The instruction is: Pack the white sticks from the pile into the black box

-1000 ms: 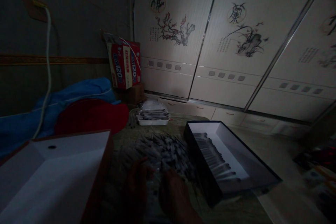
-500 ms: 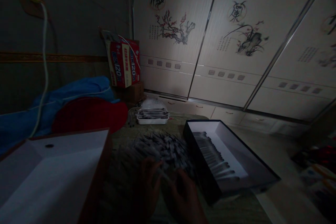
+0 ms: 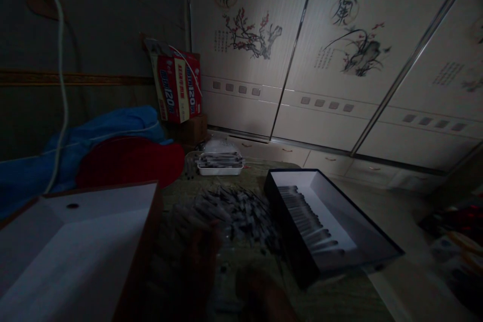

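Note:
A heap of slim, pen-like pieces [image 3: 234, 209], clear and dark, lies on the table between two box trays. At the heap's near-left edge is my left hand [image 3: 202, 256], its fingertips touching or just over the pieces; darkness and blur hide whether it holds one. My right hand [image 3: 262, 292] is lower and closer to me, apart from the left, smeared by motion, so its fingers cannot be made out. To its right stands a dark-sided box tray [image 3: 362, 216] with a row of similar slim pieces [image 3: 307, 219] laid side by side along its left wall.
On the left is a brown-edged box tray [image 3: 94, 241] with a white inside. A white tray [image 3: 221, 171] of slim pieces stands at the table's back. Behind are red cloth [image 3: 130, 163], blue cloth [image 3: 113, 128], a red carton [image 3: 179, 85] and a hanging white cable [image 3: 62, 90].
My hands were close together around a thin, clear piece; now they are apart. The left has moved left, the right downward. The thin piece no longer shows between them.

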Demonstrator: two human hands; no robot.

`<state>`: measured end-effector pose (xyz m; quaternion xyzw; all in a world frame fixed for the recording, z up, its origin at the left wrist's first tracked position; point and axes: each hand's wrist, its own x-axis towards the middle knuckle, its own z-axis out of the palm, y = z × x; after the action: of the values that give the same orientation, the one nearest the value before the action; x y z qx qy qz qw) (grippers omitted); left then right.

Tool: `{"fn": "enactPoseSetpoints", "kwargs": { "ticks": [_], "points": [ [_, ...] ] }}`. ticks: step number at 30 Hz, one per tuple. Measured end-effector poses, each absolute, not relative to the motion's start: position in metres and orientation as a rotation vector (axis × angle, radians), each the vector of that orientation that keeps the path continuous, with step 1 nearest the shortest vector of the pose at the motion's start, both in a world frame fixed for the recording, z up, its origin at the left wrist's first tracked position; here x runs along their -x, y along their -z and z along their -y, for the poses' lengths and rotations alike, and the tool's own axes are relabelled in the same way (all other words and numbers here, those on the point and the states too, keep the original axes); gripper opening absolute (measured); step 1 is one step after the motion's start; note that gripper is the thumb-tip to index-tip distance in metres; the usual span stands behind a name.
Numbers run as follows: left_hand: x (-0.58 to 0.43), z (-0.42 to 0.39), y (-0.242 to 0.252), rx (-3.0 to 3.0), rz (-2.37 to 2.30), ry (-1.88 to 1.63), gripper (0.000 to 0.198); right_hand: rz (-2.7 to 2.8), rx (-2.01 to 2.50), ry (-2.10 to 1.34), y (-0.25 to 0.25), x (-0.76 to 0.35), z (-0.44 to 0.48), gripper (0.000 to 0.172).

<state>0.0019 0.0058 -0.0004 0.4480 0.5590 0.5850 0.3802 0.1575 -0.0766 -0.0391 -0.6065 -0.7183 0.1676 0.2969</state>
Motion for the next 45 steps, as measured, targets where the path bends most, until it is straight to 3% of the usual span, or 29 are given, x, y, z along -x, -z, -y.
{"fn": "enactPoseSetpoints", "kwargs": {
  "ticks": [5,16,39,45],
  "points": [
    [-0.002,-0.005,-0.003,-1.138,-1.418,-1.518,0.045,2.06,1.722,-0.344,0.059,-0.143,0.072,0.039],
    [-0.001,-0.007,0.014,-1.201,-1.357,-1.508,0.043,2.067,2.158,-0.159,0.017,-0.155,0.046,0.038],
    [-0.006,-0.008,0.014,-1.172,-1.287,-1.513,0.038,2.101,2.171,-0.398,0.006,-0.165,0.054,0.037],
    [-0.009,-0.01,0.016,-1.195,-1.217,-1.453,0.033,2.144,2.206,-0.321,0.0,-0.164,0.057,0.037]
  ]
}}
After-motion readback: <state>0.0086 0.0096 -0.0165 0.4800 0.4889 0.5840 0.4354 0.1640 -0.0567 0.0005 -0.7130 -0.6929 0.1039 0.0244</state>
